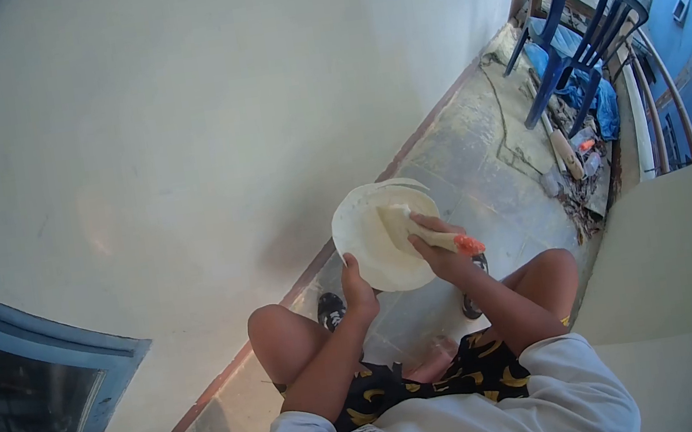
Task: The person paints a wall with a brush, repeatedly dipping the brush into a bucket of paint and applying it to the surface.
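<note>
Left grip (pixel 361 292) clasps the pale disc (pixel 362 236) at near left, right grip (pixel 448 262) wraps the orange-ended tool (pixel 438 238); pressing hard could tip the disc

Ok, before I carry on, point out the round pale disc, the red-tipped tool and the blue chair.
Round pale disc (pixel 375 254): head view, on its bare flat face.
Red-tipped tool (pixel 439 236): head view, on its pale handle.
Blue chair (pixel 554 75): head view, on the upper part of a leg.
</note>
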Action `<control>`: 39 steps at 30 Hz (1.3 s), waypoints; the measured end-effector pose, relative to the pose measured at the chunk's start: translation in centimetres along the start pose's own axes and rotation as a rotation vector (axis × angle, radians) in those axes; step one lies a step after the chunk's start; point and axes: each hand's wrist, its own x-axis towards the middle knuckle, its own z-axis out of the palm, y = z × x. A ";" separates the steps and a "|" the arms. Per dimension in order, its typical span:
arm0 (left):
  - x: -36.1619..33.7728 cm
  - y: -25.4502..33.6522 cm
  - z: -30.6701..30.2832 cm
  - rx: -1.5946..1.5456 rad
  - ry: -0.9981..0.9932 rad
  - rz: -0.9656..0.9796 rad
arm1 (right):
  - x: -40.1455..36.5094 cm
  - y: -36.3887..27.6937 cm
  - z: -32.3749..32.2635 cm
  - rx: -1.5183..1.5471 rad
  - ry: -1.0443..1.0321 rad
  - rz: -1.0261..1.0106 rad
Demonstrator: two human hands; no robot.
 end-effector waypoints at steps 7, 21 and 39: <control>1.2 0.2 0.0 0.018 -0.010 0.031 | 1.6 0.5 -0.2 0.290 0.079 0.332; 2.5 0.6 0.8 -0.090 0.016 0.089 | 8.7 3.5 -1.4 1.174 0.419 0.504; 4.7 0.3 1.9 -0.134 0.051 -0.023 | 34.1 10.2 -3.2 0.752 0.699 0.231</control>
